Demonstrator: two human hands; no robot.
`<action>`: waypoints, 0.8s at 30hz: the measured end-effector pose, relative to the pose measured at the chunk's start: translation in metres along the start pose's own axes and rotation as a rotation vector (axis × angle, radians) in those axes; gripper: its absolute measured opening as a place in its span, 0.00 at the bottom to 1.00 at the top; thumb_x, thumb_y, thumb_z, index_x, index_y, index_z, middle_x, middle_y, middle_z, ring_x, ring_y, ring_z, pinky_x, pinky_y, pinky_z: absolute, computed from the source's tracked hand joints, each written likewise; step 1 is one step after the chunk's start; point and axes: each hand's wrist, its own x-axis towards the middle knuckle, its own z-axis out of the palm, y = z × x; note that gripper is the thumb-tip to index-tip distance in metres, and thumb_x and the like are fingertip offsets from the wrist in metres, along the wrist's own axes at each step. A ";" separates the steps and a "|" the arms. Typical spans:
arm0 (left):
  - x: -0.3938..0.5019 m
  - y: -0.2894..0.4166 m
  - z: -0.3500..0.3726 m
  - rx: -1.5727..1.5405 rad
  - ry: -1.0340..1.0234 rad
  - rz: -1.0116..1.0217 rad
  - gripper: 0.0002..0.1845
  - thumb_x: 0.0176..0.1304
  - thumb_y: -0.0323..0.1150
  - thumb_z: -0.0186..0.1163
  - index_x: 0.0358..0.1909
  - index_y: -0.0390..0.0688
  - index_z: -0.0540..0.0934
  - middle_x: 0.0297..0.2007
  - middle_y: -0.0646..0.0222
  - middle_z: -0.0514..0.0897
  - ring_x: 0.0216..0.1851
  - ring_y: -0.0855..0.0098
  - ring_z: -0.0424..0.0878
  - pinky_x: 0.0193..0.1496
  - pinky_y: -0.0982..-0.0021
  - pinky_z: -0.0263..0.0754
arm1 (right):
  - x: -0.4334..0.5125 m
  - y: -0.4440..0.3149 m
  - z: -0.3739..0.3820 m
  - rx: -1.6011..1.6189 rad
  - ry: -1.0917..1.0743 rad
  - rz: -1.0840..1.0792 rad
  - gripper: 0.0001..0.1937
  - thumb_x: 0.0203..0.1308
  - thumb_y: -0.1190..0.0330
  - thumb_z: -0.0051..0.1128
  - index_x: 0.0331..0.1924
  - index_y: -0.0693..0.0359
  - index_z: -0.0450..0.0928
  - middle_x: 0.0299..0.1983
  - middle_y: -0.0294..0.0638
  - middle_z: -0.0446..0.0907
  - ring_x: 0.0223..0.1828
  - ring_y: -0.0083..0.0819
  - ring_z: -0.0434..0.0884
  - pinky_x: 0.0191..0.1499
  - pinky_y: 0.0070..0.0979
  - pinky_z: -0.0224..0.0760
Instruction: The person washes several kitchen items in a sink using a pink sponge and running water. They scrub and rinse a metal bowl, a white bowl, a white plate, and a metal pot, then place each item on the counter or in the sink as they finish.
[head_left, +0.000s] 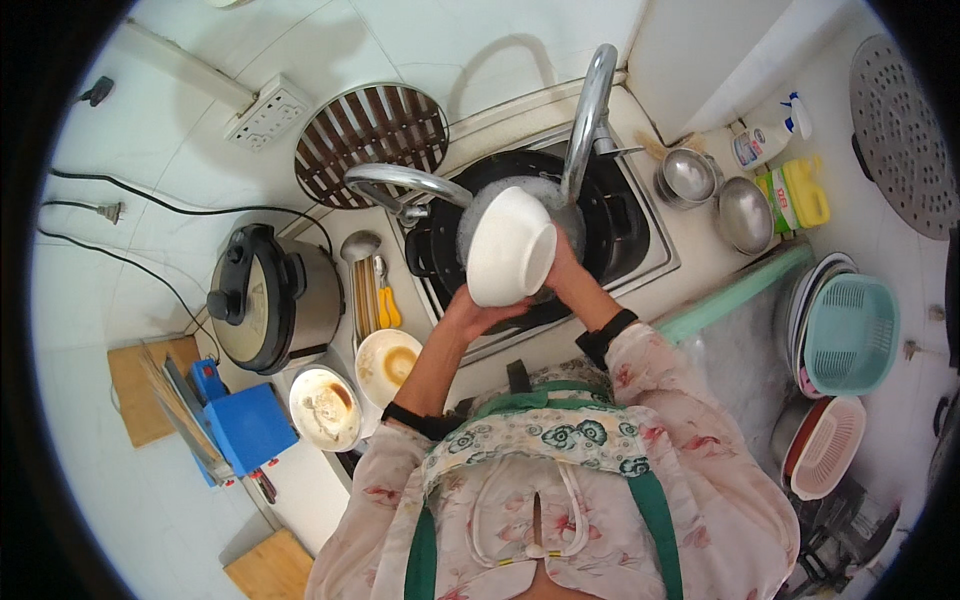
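Note:
A white bowl (501, 247), tilted on its side with its foot towards the right, is held between both hands over the sink. My left hand (484, 313) grips it at its lower edge. At the foot side, my right hand (562, 259) holds it, the fingers partly hidden behind the bowl. Beneath is a black wok (480, 169) with foamy water, standing in the sink (660, 255). Two chrome faucets, one at the left (405, 176) and one at the right (590, 112), reach over the wok.
Left of the sink lie a ladle (361, 245), chopsticks (364, 296), yellow-handled utensils (388, 306) and two stained dishes (325, 409), beside an electric pressure cooker (311, 300). Metal bowls (744, 216), a spray bottle (761, 144) and a yellow jug (806, 193) stand right. Plastic baskets (851, 334) are farther right.

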 end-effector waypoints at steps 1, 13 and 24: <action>-0.004 0.007 0.004 0.046 0.053 0.152 0.25 0.68 0.43 0.46 0.61 0.39 0.63 0.56 0.53 0.71 0.55 0.56 0.73 0.57 0.59 0.71 | 0.001 -0.009 -0.003 0.000 -0.077 -0.004 0.23 0.63 0.53 0.44 0.54 0.59 0.71 0.49 0.42 0.77 0.48 0.37 0.78 0.50 0.34 0.71; -0.013 0.020 -0.026 -0.158 0.313 0.284 0.20 0.62 0.30 0.57 0.55 0.40 0.69 0.52 0.63 0.76 0.56 0.65 0.73 0.60 0.59 0.67 | 0.031 -0.031 -0.053 -2.027 0.612 -0.454 0.14 0.58 0.64 0.48 0.46 0.61 0.73 0.50 0.52 0.74 0.50 0.47 0.74 0.53 0.38 0.65; -0.003 0.009 -0.047 -0.253 0.307 0.363 0.21 0.63 0.30 0.55 0.57 0.38 0.67 0.55 0.61 0.74 0.57 0.63 0.72 0.62 0.58 0.66 | -0.031 0.002 0.013 -1.460 0.120 -0.439 0.10 0.49 0.66 0.59 0.33 0.63 0.78 0.28 0.48 0.78 0.35 0.47 0.77 0.39 0.37 0.70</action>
